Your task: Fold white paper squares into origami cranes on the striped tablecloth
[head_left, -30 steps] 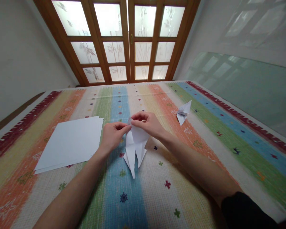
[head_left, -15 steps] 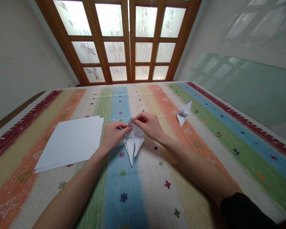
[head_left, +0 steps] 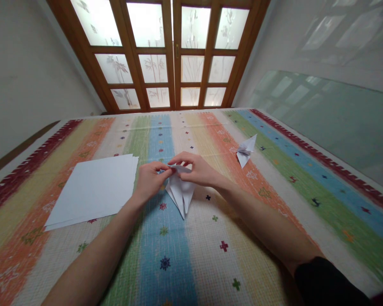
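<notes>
A folded white paper is between my two hands at the middle of the table, its two narrow points directed toward me. My left hand pinches its upper left edge between thumb and fingers. From the upper right, my right hand grips the top part, fingers curled over the far edge and thumb on the near face. The fingers partly hide the upper folds.
A stack of white paper sheets lies to the left. At the right rests a finished-looking origami crane. A striped tablecloth covers the table. Wooden doors with glass panes stand beyond the far edge.
My right fingers have shifted left over the paper's top, and the thumb has come down on its face. The paper has turned slightly, its points swinging right and closer together.
</notes>
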Tool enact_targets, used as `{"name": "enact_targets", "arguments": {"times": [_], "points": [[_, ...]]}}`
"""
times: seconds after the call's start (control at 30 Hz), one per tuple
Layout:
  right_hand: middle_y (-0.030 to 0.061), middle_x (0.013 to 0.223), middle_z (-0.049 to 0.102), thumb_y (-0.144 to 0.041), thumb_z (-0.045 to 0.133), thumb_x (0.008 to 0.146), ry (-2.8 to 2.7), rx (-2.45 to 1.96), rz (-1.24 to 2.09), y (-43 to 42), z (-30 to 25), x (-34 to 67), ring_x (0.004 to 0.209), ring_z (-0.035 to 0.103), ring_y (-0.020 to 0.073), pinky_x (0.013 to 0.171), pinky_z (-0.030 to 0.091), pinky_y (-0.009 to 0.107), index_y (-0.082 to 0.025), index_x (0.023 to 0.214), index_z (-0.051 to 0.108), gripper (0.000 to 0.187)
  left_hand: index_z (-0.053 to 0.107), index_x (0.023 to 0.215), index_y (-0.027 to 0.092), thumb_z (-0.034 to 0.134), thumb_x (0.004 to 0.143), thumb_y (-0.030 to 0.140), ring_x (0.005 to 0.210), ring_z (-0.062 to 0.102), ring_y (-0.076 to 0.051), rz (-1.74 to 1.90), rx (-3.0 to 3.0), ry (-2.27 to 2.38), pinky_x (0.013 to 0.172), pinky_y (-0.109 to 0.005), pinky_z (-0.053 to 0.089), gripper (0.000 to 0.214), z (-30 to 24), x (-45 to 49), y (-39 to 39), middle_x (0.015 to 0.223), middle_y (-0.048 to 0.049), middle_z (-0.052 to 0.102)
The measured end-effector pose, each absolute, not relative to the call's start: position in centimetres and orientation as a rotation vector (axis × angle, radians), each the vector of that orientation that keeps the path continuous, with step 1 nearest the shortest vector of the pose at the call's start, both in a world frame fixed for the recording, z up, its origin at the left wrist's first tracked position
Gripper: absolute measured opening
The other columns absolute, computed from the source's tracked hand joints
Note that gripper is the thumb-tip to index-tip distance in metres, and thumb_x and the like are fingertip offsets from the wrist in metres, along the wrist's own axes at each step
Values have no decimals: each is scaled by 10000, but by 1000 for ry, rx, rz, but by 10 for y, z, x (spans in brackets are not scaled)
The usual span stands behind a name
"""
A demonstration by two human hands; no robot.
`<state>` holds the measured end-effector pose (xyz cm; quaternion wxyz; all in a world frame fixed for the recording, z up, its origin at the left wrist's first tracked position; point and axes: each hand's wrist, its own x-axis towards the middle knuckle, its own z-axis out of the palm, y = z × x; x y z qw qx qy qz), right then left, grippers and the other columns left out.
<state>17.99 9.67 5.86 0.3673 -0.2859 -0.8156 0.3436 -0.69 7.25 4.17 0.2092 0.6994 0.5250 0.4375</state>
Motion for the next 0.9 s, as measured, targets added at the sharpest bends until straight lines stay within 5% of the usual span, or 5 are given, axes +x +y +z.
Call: {"name": "enact_targets", "arguments": {"times": [0.1,0.33,0.5,0.9], "points": [[24,818,716,-221,651,771,-2015,-849,886,96,61,178,789,630,143,720,447,265,-180,778,724,84,766,706,210,719,738,317,679,679,-184,1214,1965,1424,676,-292,502,120,43,-5,70,727,-23,760],[-62,516,413,-292,633,770,-1919,-1138,812,87,72,173,549,394,84,551,278,235,-167,500,505,323,766,737,214,710,733,355,750,701,-199,1132,1956,1343,753,-315,524,152,45,-1,67,791,-24,776],[-76,512,248,-303,638,751,-1916,-1228,760,84,78,174,518,281,69,520,192,251,-181,453,374,416,750,674,215,682,742,338,711,696,-188,1047,1918,1347,718,-301,522,156,48,0,65,737,-6,765],[-69,540,228,-313,632,757,-1892,-1305,676,86,84,180,530,271,75,531,180,270,-183,461,383,408,762,679,217,622,770,382,662,677,-181,910,1929,1366,662,-287,512,235,49,3,64,693,-5,752]]}}
